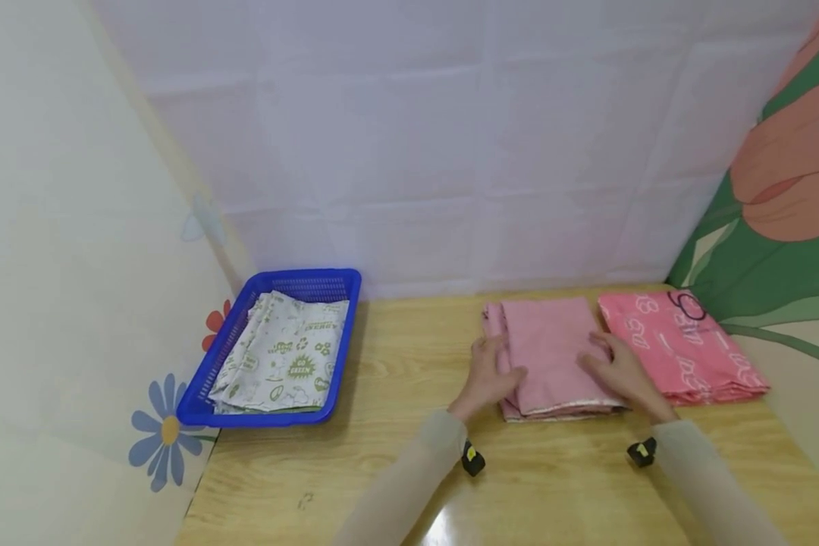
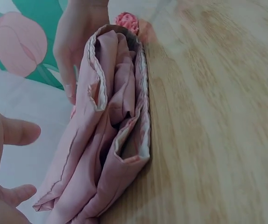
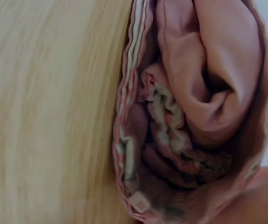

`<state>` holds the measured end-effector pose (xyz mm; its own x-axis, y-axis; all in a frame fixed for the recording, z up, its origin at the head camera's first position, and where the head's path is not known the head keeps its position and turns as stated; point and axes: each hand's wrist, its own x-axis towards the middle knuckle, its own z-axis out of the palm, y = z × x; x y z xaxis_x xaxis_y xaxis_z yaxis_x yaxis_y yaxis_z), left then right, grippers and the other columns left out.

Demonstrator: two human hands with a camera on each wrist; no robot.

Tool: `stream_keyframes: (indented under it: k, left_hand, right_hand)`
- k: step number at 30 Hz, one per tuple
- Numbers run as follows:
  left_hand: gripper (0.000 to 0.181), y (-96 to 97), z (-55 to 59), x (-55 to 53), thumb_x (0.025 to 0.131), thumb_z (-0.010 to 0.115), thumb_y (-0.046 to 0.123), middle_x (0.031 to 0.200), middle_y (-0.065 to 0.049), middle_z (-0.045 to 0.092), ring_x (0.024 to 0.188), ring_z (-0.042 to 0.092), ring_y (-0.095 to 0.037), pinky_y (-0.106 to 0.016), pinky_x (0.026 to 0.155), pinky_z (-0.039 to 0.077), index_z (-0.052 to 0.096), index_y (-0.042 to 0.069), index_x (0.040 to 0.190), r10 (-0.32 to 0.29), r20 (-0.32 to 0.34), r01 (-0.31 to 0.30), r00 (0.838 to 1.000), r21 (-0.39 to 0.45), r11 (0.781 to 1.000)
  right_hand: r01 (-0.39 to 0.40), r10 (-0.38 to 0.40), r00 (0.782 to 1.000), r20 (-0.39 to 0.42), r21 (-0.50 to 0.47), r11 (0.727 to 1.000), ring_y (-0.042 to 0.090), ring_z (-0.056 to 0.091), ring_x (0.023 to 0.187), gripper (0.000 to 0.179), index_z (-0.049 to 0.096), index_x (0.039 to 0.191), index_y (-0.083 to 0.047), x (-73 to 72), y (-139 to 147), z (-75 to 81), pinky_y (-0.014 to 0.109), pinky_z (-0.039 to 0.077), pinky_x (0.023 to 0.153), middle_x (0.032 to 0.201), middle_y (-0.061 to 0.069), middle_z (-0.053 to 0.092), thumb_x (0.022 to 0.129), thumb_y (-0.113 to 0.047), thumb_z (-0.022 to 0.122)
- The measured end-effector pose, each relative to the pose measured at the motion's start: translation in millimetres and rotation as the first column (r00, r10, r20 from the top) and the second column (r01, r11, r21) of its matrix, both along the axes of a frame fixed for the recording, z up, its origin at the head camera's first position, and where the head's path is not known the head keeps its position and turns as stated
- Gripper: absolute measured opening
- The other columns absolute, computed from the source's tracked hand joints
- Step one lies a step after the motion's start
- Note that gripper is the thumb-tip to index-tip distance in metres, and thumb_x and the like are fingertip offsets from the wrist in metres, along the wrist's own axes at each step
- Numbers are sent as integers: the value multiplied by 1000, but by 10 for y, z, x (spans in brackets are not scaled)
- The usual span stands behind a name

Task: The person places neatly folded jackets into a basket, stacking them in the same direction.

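Note:
A folded dusty-pink cloth [image 1: 549, 353] lies on the table between my two hands. My left hand [image 1: 486, 379] is at its left edge, thumb and fingers spread, fingertips close over the fabric. The left wrist view shows that thumb [image 2: 22, 132] beside the layered, white-edged folds [image 2: 101, 121]. My right hand [image 1: 621, 371] lies along the cloth's right edge with its fingers extended over the top. In the right wrist view, loosely rolled inner layers [image 3: 208, 70] show within the outer fold, and part of the right hand [image 3: 264, 191] is beside them.
A brighter pink patterned cloth [image 1: 682, 345], folded, lies just right of my right hand. At the left, a blue plastic basket [image 1: 346, 356] holds folded white cloth with green print [image 1: 283, 356]. A white sheet [image 1: 450, 152] hangs behind the wooden table [image 1: 409, 447].

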<state>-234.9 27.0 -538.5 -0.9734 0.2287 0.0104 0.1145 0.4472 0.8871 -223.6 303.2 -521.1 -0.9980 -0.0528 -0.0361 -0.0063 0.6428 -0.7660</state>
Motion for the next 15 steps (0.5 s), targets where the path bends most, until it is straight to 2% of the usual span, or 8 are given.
stream_keyframes:
  k: [2, 6, 11, 15]
  left_hand:
    - [79, 25, 19, 2, 91, 80, 30, 166, -24, 31, 150, 41, -42, -62, 123, 38, 47, 11, 160, -2, 20, 2, 1000, 23, 1000]
    - [79, 81, 42, -11, 89, 83, 34, 163, -21, 38, 145, 48, -39, -61, 120, 41, 50, 15, 158, 37, 68, -41, 997, 46, 998]
    - [74, 104, 29, -29, 88, 84, 33, 161, -11, 51, 150, 45, -34, -60, 124, 37, 55, 17, 155, 51, 116, -62, 992, 102, 993]
    - [74, 95, 3, -56, 87, 84, 31, 160, -11, 54, 152, 45, -36, -59, 126, 35, 56, 17, 154, 52, 125, -69, 991, 135, 988]
  right_hand:
    - [13, -12, 1000, 20, -11, 1000, 57, 31, 151, 78, 33, 161, 8, -5, 5, -13, 73, 26, 122, 163, 35, 37, 105, -35, 66]
    - [26, -22, 997, 69, -46, 999, 58, 26, 153, 77, 34, 162, 4, -9, 8, -30, 75, 23, 122, 166, 35, 31, 105, -36, 66]
    - [37, -32, 995, 99, -56, 998, 59, 27, 152, 74, 36, 162, 2, -25, -16, -42, 75, 23, 122, 166, 37, 29, 105, -34, 67]
    - [45, -38, 993, 109, -59, 997, 59, 28, 151, 75, 35, 163, 1, -45, -37, -30, 74, 25, 122, 167, 37, 28, 104, -33, 68]
